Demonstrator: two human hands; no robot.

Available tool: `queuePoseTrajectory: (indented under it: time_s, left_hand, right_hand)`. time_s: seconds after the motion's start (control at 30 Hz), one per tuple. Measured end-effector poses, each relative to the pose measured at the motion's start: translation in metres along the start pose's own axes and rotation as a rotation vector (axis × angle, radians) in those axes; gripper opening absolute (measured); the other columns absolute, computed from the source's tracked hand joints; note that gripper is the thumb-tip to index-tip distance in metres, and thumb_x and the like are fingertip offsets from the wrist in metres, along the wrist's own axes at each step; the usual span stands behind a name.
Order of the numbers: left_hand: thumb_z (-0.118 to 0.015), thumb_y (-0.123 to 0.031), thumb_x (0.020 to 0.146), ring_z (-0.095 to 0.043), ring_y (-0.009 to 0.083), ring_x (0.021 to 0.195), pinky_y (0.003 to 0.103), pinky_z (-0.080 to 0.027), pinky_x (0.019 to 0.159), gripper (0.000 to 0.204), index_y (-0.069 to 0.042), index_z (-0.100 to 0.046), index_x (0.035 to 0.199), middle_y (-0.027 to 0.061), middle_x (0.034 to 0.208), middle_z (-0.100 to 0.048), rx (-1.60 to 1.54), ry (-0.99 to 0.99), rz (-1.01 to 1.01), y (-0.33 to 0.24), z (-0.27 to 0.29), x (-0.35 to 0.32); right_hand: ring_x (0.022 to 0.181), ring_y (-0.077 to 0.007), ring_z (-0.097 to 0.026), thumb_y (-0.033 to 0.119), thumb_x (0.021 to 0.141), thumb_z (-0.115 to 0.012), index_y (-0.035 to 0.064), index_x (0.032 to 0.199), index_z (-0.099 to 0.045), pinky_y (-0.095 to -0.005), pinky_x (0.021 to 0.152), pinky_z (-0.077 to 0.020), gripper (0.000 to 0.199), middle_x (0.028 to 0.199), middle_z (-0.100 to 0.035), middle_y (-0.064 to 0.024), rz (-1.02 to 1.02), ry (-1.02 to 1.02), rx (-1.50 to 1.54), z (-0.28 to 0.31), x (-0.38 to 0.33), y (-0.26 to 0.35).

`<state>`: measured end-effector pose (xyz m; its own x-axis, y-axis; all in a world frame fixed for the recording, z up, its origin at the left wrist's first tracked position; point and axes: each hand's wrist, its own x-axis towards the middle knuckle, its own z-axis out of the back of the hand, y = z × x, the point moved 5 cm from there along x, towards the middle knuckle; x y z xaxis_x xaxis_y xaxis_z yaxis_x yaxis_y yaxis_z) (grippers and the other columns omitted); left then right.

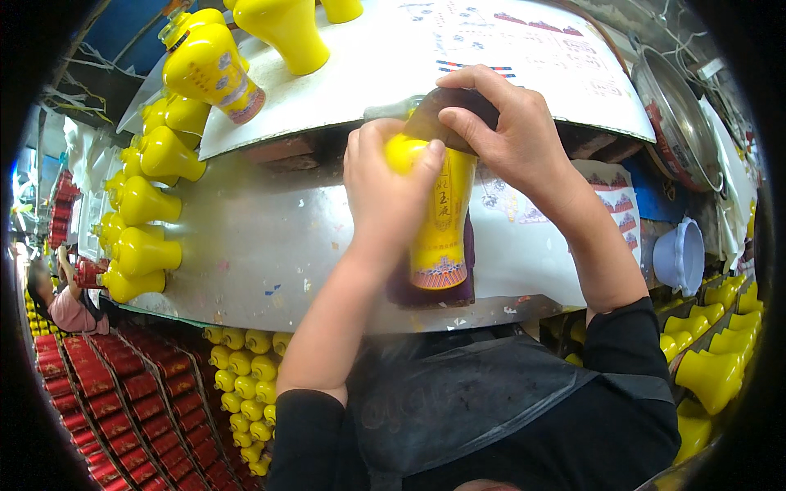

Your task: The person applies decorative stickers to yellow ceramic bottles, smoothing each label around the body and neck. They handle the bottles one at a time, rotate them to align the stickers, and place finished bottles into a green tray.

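Bottle (444, 233) mid-frame: looks stiff, glossy, likely slippery and breakable; best held at the shoulder. Your left hand (387, 176) wraps there; your right hand (512, 123) pinches a dark pad (432, 116) near the bottle's top.

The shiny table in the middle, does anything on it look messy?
Yes. Little coloured scraps dot the metal table, left of the yellow bottle in the hands. They look messy because they're scattered across the plain grey top.
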<state>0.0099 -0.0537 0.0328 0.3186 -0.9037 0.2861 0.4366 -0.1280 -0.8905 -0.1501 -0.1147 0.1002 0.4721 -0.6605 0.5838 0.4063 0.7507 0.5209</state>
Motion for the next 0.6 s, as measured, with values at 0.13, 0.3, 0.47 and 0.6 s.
queuePoseTrajectory:
  time_s: [0.13, 0.3, 0.47, 0.6]
  left_hand:
    - [-0.066, -0.03, 0.092, -0.058, 0.0329, 0.103, 0.045, -0.045, 0.095, 0.031, -0.002, -0.064, 0.106, 0.0162, 0.106, -0.061, -0.126, -0.04, 0.084, 0.007, -0.002, 0.007]
    - [-0.056, -0.027, 0.099, -0.058, 0.0309, 0.101, 0.042, -0.046, 0.094, 0.029, -0.001, -0.065, 0.104, 0.0159, 0.105, -0.061, -0.316, -0.072, 0.146, 0.017, -0.006, 0.006]
    - [-0.057, -0.028, 0.1, -0.058, 0.0294, 0.102, 0.041, -0.046, 0.095, 0.03, 0.0, -0.066, 0.106, 0.0151, 0.108, -0.06, -0.295, -0.069, 0.103, 0.014, -0.006, 0.0]
    - [-0.059, -0.027, 0.102, -0.06, 0.0229, 0.101, 0.036, -0.048, 0.093, 0.028, 0.0, -0.065, 0.109, 0.0119, 0.108, -0.062, -0.301, 0.011, 0.085, 0.014, 0.0, 0.001]
  right_hand:
    - [0.083, -0.0297, -0.075, 0.018, 0.094, -0.068, 0.0035, 0.112, -0.069, -0.0338, 0.073, -0.0589, 0.023, 0.096, -0.074, -0.0185, -0.015, -0.083, 0.098, 0.014, -0.004, -0.002]
    - [0.092, -0.0215, -0.074, 0.011, 0.095, -0.071, 0.0011, 0.11, -0.074, -0.0308, 0.082, -0.0603, 0.018, 0.102, -0.076, -0.0123, 0.046, 0.077, 0.059, 0.008, 0.001, 0.002]
    - [0.081, -0.0318, -0.073, 0.017, 0.092, -0.07, 0.0043, 0.108, -0.071, -0.0373, 0.074, -0.0581, 0.02, 0.093, -0.073, -0.0166, 0.068, 0.05, -0.103, -0.002, 0.015, 0.0]
    - [0.075, -0.0277, -0.07, 0.015, 0.089, -0.07, 0.01, 0.109, -0.072, -0.0379, 0.072, -0.0578, 0.02, 0.082, -0.067, -0.0122, 0.267, -0.03, -0.312, 0.005, 0.0, 0.021]
